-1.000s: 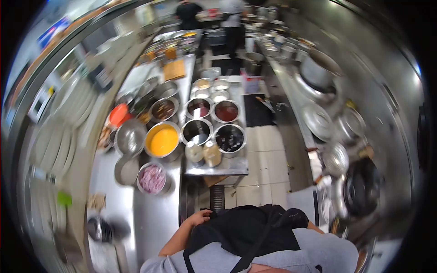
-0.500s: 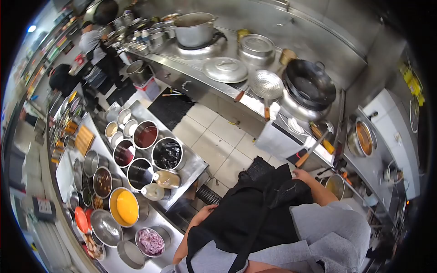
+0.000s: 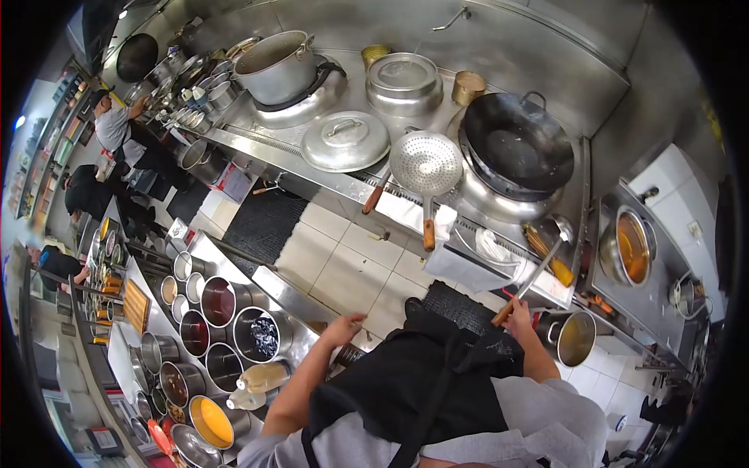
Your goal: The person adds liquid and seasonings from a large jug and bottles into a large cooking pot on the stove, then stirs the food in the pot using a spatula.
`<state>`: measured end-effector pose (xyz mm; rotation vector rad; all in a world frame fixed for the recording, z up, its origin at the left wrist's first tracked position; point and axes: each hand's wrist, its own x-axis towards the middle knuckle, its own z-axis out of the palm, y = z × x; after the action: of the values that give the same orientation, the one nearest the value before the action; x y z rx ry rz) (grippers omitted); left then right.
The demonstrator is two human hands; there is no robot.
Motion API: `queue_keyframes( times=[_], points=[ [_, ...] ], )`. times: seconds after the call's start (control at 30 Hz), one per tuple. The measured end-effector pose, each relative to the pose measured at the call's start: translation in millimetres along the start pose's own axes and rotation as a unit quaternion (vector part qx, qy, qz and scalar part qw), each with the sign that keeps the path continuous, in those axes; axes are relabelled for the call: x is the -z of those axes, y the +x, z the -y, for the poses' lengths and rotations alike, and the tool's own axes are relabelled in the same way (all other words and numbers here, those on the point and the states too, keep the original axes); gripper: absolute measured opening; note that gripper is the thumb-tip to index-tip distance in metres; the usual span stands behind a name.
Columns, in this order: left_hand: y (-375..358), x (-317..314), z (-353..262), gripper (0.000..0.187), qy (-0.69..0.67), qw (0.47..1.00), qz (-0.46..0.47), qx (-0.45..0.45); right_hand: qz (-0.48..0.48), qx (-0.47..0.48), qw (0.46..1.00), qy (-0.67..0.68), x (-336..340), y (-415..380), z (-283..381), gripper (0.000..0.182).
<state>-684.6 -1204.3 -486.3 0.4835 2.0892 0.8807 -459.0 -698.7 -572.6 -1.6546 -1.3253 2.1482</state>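
My right hand (image 3: pixel 516 315) is closed around the wooden handle of a long ladle (image 3: pixel 543 267), whose bowl rests at the stove's right corner. A bundle of thin sticks with a yellow end (image 3: pixel 549 256) lies beside the ladle's shaft. Over the floor, in front of my apron, my left hand (image 3: pixel 343 329) hangs empty with loosely bent fingers. The black wok (image 3: pixel 519 144) sits on its burner beyond my right hand. Left of it, a perforated strainer (image 3: pixel 426 164) lies with its wooden handle over the stove's front edge.
Metal pots with dark sauces (image 3: pixel 218 303) and squeeze bottles (image 3: pixel 264 377) crowd the left counter. A lid (image 3: pixel 345 142) and a large stockpot (image 3: pixel 275 69) stand along the stove. A pot of yellowish liquid (image 3: pixel 576 339) is right of my right hand. Other people (image 3: pixel 117 129) work far left.
My right hand has closed on the ladle's handle. My left hand has lifted forward, away from my apron's side. The view has shifted, bringing the stove nearer.
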Motion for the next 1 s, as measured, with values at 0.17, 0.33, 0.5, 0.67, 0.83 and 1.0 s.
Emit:
queue_keyframes(
  times=[0.17, 0.33, 0.5, 0.67, 0.83, 1.0],
  points=[
    [129.0, 55.2, -47.1, 0.061, -0.051, 0.988, -0.143, -0.03, 0.039, -0.002, 0.986, -0.16, 5.3, 19.0, 19.3, 0.037],
    [248.1, 111.2, -96.4, 0.075, 0.05, 0.954, -0.297, -0.005, 0.113, -0.084, 0.876, -0.462, 0.1, 16.5, 98.3, 0.032],
    [303.5, 137.4, -116.6, 0.081, 0.126, 0.962, -0.234, 0.054, 0.055, 0.042, 0.923, -0.379, -47.9, 12.6, 144.3, 0.027],
    [386.7, 147.6, -49.7, 0.061, 0.188, 0.978, -0.09, -0.011, 0.09, 0.12, 0.92, -0.363, -151.5, -35.4, 178.8, 0.027],
    [386.9, 244.9, -94.7, 0.037, 0.066, 0.993, 0.014, -0.092, 0.09, 0.127, 0.939, -0.306, -264.9, -49.6, 181.9, 0.028],
    [336.2, 362.4, -126.9, 0.026, -0.137, 0.982, 0.072, -0.109, 0.147, 0.158, 0.936, -0.279, -400.5, -39.7, 183.7, 0.027]
  ],
)
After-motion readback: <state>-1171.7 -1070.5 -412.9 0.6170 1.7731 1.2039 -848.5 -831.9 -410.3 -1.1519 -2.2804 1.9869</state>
